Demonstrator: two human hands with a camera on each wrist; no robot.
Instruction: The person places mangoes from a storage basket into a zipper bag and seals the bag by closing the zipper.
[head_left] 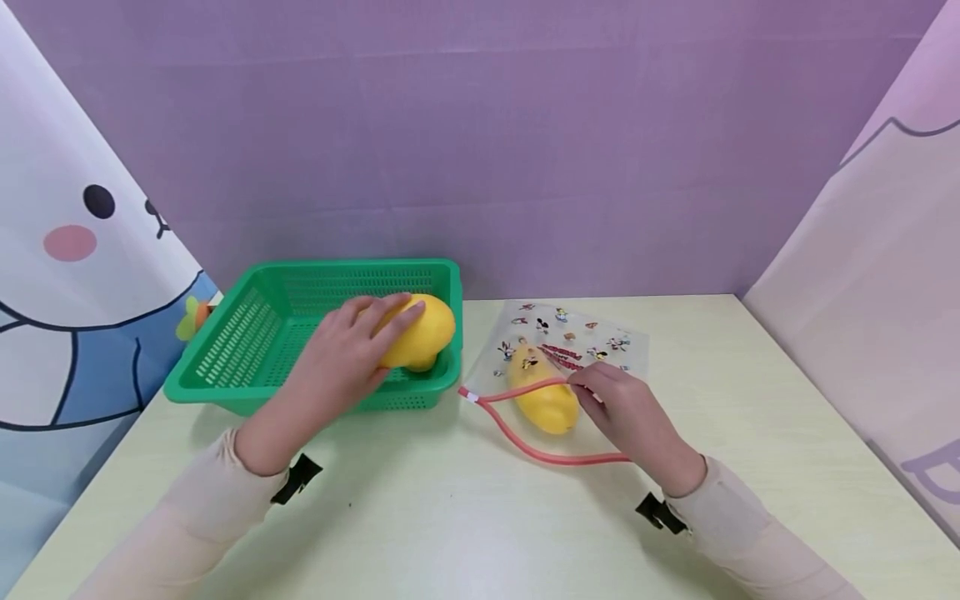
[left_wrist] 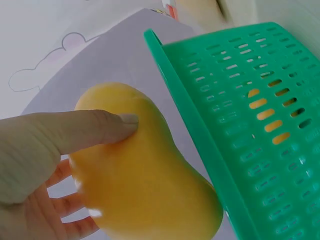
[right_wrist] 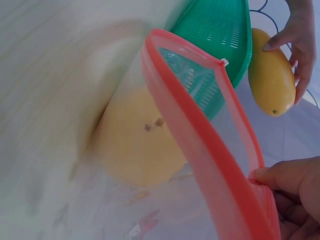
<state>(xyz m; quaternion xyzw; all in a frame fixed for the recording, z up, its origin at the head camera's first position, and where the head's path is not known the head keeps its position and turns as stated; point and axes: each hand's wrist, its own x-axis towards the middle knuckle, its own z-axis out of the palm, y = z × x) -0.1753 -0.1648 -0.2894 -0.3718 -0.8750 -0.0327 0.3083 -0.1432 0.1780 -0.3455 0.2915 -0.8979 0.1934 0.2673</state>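
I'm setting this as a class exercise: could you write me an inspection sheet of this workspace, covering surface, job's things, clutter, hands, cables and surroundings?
Surface: pale tabletop.
Job's things: a yellow mango is held up at the right end of the green basket; something yellow shows through the basket's slots; a second mango lies in a clear, cartoon-printed zip bag, its red-edged mouth open.
Clutter: nothing seen beyond tiny dark specks.
Hands: left hand grips the raised mango; right hand pinches the bag's red edge.
Cables: nothing seen.
Surroundings: purple backdrop behind; cartoon-printed panel left, pale panel right.
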